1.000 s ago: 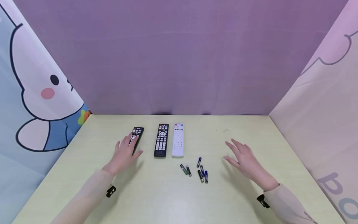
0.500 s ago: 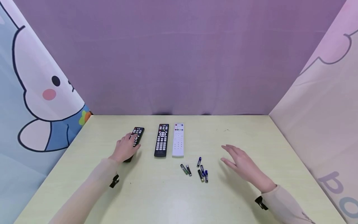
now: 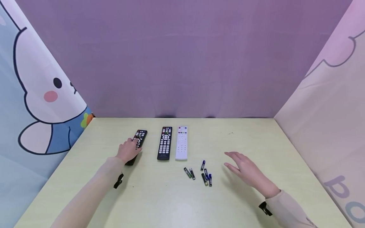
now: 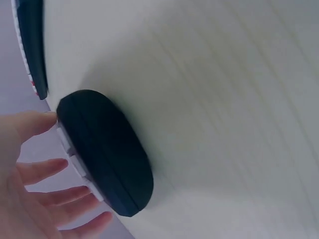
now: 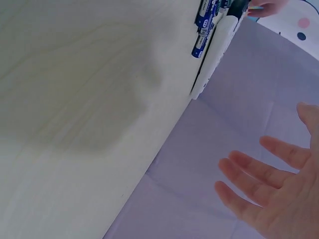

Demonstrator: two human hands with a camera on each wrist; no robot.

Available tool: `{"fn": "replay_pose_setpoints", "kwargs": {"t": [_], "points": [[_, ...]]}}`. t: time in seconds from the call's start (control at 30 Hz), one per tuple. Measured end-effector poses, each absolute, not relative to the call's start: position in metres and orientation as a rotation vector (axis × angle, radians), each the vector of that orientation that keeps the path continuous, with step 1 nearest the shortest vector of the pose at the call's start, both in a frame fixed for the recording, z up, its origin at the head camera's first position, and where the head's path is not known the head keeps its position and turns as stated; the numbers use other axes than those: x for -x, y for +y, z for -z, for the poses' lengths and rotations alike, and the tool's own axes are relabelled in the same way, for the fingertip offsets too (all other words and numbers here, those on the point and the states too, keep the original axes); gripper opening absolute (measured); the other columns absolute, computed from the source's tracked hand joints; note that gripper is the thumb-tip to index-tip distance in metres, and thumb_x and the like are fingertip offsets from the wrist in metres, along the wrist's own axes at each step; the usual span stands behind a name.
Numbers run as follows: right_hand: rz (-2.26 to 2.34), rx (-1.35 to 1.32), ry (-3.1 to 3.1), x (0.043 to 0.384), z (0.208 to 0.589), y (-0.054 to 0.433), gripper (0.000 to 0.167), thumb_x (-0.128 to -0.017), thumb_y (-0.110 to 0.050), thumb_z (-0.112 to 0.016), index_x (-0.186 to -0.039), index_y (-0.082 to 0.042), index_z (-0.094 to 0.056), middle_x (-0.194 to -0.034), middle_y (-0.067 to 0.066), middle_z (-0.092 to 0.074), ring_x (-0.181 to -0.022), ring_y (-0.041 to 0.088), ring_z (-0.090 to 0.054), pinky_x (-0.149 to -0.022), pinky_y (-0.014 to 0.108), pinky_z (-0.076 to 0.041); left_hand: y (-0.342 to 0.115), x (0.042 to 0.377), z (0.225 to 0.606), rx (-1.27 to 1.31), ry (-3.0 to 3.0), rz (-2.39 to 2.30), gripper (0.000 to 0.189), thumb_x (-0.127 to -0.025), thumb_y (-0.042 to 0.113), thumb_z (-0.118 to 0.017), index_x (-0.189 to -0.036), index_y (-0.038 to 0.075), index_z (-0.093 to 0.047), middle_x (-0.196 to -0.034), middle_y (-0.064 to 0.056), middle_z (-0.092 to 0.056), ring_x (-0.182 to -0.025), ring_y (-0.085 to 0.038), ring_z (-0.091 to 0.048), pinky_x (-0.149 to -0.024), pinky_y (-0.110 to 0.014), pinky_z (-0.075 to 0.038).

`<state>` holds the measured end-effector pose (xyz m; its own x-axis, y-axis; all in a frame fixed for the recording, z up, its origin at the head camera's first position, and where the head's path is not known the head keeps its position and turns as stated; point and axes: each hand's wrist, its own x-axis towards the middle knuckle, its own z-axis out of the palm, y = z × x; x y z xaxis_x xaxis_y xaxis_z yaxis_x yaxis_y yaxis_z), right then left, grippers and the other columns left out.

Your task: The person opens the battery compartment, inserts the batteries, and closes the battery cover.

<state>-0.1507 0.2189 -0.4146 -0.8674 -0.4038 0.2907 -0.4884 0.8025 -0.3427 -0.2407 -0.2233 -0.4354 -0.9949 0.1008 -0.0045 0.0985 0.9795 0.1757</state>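
Note:
My left hand (image 3: 127, 151) is over the leftmost black remote control (image 3: 139, 135), which lies slanted on the table. Its thumb tip is right at one edge of the remote (image 4: 107, 154) in the left wrist view, and the other fingers spread loosely over the button side. A second black remote control (image 3: 164, 144) lies beside a white remote control (image 3: 181, 143), both buttons up. My right hand (image 3: 245, 169) hovers above the table at the right, holding nothing, fingers relaxed and apart. Between the hands lie several small batteries, among them a green-and-black one (image 3: 187, 172) and a blue one (image 3: 210, 180).
The pale wooden table (image 3: 171, 205) meets a purple cloth wall (image 3: 182, 63) at its back edge. Printed cloth panels stand on both sides, the left one (image 3: 42, 104) with a cartoon figure.
My left hand has moved slightly right and closer over the left remote, its fingers drawing in. The right hand has drifted a little left and toward me. Remotes and batteries stay put.

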Motion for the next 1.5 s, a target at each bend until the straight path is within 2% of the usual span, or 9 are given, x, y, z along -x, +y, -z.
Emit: {"fn": "replay_pose_setpoints", "kwargs": {"t": [0.3,0.5,0.73,1.1,1.2,1.4,1.5], "points": [[-0.600,-0.703,-2.764,0.149,0.418,0.221,0.040,-0.087,-0.029,-0.054,-0.119,-0.004,-0.052,-0.112,0.016,-0.056,-0.103,0.034,-0.053,-0.086,0.048,-0.041,-0.226,0.247,0.442,-0.152,3.130,-0.248,0.052,-0.080,0.023,-0.063,-0.115,-0.010,-0.045,-0.100,-0.033,-0.050,-0.081,-0.039,-0.056,-0.063,-0.047,-0.048],[-0.587,-0.737,-2.726,0.150,0.422,0.220,0.038,-0.086,-0.025,-0.056,-0.117,-0.003,-0.053,-0.108,0.014,-0.059,-0.098,0.032,-0.056,-0.083,0.045,-0.044,-0.226,0.247,0.441,-0.113,3.114,-0.308,0.052,-0.080,0.026,-0.064,-0.116,-0.005,-0.043,-0.097,-0.031,-0.052,-0.076,-0.038,-0.057,-0.057,-0.043,-0.048],[-0.596,-0.752,-2.764,0.150,0.419,0.215,0.038,-0.087,-0.025,-0.055,-0.118,-0.003,-0.052,-0.110,0.013,-0.058,-0.100,0.030,-0.055,-0.084,0.044,-0.043,-0.228,0.247,0.436,-0.068,3.064,-0.372,0.050,-0.080,0.026,-0.063,-0.117,-0.001,-0.044,-0.097,-0.029,-0.051,-0.073,-0.033,-0.055,-0.054,-0.040,-0.046],[-0.605,-0.763,-2.795,0.151,0.415,0.209,0.037,-0.087,-0.024,-0.055,-0.118,-0.003,-0.053,-0.110,0.013,-0.059,-0.100,0.029,-0.056,-0.084,0.043,-0.044,-0.231,0.247,0.435,-0.009,3.034,-0.531,0.049,-0.080,0.029,-0.061,-0.117,0.002,-0.045,-0.098,-0.026,-0.055,-0.077,-0.030,-0.055,-0.057,-0.040,-0.044],[-0.605,-0.773,-2.794,0.151,0.414,0.208,0.037,-0.087,-0.024,-0.055,-0.118,-0.003,-0.053,-0.110,0.012,-0.059,-0.099,0.028,-0.056,-0.084,0.042,-0.044,-0.231,0.246,0.434,0.020,3.030,-0.663,0.050,-0.081,0.029,-0.061,-0.118,0.001,-0.044,-0.102,-0.027,-0.056,-0.081,-0.031,-0.056,-0.061,-0.040,-0.044],[-0.612,-0.783,-2.803,0.152,0.413,0.204,0.036,-0.087,-0.024,-0.055,-0.117,-0.004,-0.054,-0.110,0.011,-0.059,-0.097,0.026,-0.057,-0.083,0.040,-0.045,-0.225,0.238,0.428,0.060,3.013,-0.971,0.052,-0.084,0.029,-0.057,-0.122,-0.001,-0.041,-0.100,-0.026,-0.056,-0.078,-0.029,-0.055,-0.061,-0.038,-0.044],[-0.618,-0.790,-2.799,0.152,0.412,0.202,0.035,-0.087,-0.024,-0.055,-0.117,-0.004,-0.054,-0.111,0.010,-0.059,-0.096,0.025,-0.058,-0.082,0.040,-0.045,-0.219,0.233,0.425,0.094,2.979,-1.160,0.052,-0.084,0.029,-0.057,-0.124,0.000,-0.040,-0.106,-0.027,-0.054,-0.085,-0.032,-0.055,-0.068,-0.040,-0.045]]}}
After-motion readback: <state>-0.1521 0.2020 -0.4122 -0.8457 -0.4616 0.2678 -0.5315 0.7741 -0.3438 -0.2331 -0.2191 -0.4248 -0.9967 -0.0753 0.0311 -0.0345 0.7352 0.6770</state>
